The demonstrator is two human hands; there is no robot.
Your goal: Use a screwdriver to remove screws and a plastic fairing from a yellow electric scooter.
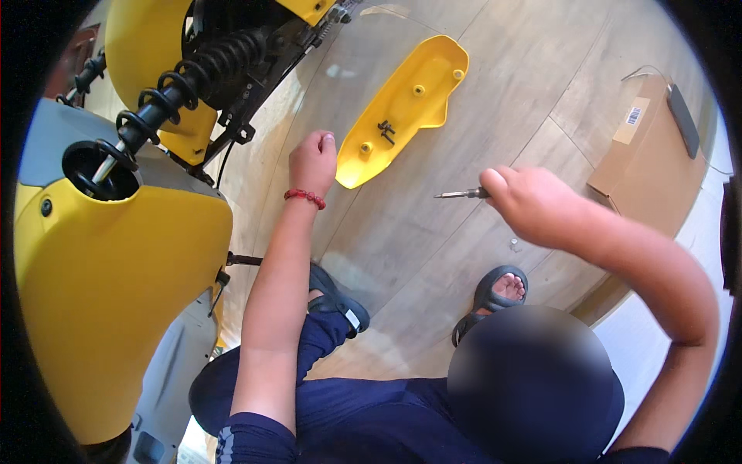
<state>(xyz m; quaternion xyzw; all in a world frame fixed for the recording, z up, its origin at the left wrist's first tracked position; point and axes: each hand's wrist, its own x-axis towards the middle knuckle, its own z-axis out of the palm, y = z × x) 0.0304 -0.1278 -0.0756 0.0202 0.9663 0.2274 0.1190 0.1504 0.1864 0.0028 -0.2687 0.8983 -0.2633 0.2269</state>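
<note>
My right hand [533, 205] grips a screwdriver [457, 194], its metal shaft pointing left above the floor. The fingers of my left hand [313, 161] are curled closed; whether something small is inside is hidden. A red beaded bracelet [305, 198] circles that wrist. Just beyond my left hand, a yellow plastic cover [402, 104] lies on the floor with its hollow side up. Several small black screws [386, 133] rest inside it.
A yellow and grey vehicle body [100, 294] fills the left side, with a black coil-spring shock absorber [170, 100] exposed. At the right stands a cardboard box [641, 155] with a dark flat phone-like device [682, 121] on it. My sandalled feet are on the wood-look floor [417, 271].
</note>
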